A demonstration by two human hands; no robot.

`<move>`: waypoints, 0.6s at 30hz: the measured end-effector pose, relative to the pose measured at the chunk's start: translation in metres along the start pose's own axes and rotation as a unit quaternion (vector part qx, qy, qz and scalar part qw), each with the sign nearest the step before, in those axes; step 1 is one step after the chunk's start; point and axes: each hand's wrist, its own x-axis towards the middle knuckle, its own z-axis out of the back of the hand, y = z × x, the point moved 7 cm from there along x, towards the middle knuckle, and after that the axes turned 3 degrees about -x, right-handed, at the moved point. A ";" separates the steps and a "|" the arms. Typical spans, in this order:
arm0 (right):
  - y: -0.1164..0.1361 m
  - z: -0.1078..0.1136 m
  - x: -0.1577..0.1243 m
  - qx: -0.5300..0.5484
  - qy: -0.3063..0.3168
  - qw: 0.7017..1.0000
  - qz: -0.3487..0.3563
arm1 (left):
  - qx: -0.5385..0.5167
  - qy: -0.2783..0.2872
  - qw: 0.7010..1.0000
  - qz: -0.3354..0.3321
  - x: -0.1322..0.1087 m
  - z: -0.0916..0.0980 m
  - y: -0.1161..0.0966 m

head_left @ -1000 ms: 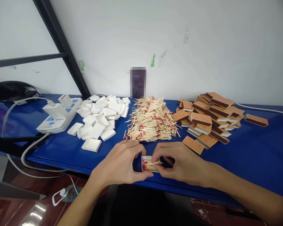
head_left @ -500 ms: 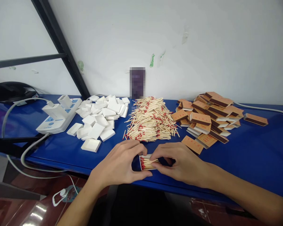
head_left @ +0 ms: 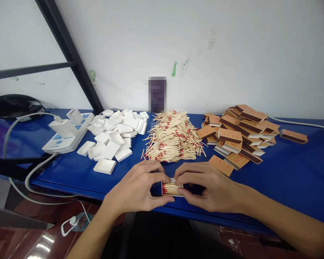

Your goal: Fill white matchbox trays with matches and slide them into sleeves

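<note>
A white matchbox tray (head_left: 162, 187) filled with red-headed matches (head_left: 172, 189) lies at the table's front edge between my hands. My left hand (head_left: 137, 185) curves around its left side, thumb along the near wall and fingers at the far wall, closed on it. At the tray's right end, my right hand (head_left: 210, 185) has its fingertips and thumb closed around the far and near walls. Just beyond the hands rises a heap of loose matches (head_left: 175, 138). The tray's far side is partly hidden by fingers.
Several white trays (head_left: 116, 133) are piled at the left. Orange-and-brown matchbox sleeves (head_left: 232, 136) are heaped at the right, one sleeve (head_left: 293, 136) apart from them. A white power strip (head_left: 61, 142) with cables sits far left. A blurred dark rectangle (head_left: 157, 95) stands against the wall.
My right thumb and fingers have moved from on top of the matches to the tray's right end. More of the matches now shows, lying more evenly. The left hand keeps its grip.
</note>
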 end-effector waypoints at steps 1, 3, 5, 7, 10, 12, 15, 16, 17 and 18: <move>0.000 0.001 -0.001 -0.007 0.004 1.000 -0.004 | 0.001 0.000 1.000 -0.001 0.000 0.000 0.000; -0.001 0.001 -0.001 -0.021 0.021 0.999 -0.018 | 0.002 -0.001 1.000 -0.004 0.000 0.000 0.000; -0.003 0.000 -0.001 -0.027 0.040 0.998 -0.029 | 0.002 -0.001 1.000 -0.004 0.000 0.000 0.000; -0.004 -0.002 -0.001 -0.028 0.060 0.997 -0.038 | 0.001 0.000 1.000 -0.004 -0.001 0.000 -0.001; -0.006 -0.004 0.000 -0.028 0.079 0.995 -0.048 | 0.001 0.004 1.000 -0.005 -0.001 0.000 -0.002; -0.007 -0.005 0.001 -0.031 0.085 0.995 -0.051 | 0.004 0.006 1.000 -0.004 0.000 0.000 -0.002; -0.007 -0.007 0.001 -0.036 0.090 0.994 -0.050 | 0.007 0.000 1.000 -0.009 0.001 0.001 -0.002; -0.007 -0.008 0.000 -0.038 0.090 0.994 -0.051 | 0.007 -0.004 1.000 -0.011 0.001 0.001 -0.003; -0.006 -0.009 0.000 -0.042 0.089 0.994 -0.054 | 0.008 -0.008 1.000 -0.013 0.001 0.001 -0.003; -0.006 -0.009 0.000 -0.046 0.085 0.994 -0.058 | 0.009 -0.011 1.000 -0.015 0.000 0.001 -0.003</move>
